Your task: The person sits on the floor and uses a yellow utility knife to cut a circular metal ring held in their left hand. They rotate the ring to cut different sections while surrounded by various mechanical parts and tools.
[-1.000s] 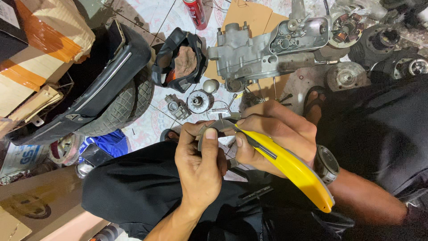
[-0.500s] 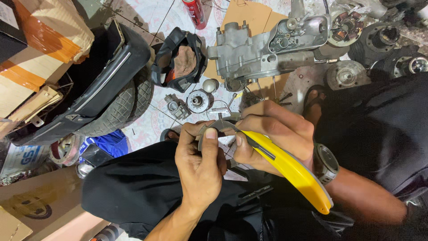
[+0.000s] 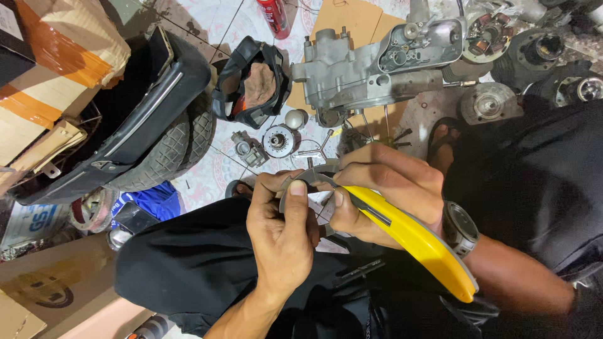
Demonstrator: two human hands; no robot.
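Head view: our left hand [image 3: 284, 233] pinches a gasket [image 3: 312, 178]; our right hand [image 3: 391, 188] grips a yellow knife [image 3: 411, 240], trimming unfinished.

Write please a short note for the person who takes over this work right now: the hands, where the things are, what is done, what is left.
Left hand: pinches a thin grey gasket piece between thumb and fingers, over the lap.
Right hand: grips a yellow-handled cutter, its tip against the gasket piece.
Things: engine case lies on cardboard on the floor ahead; a small gear and loose small parts lie beside it; a tyre is to the left.
Done: cutter is placed on the piece.
Left: how much is cut I cannot tell; the engine case lies open, parts are not fitted.
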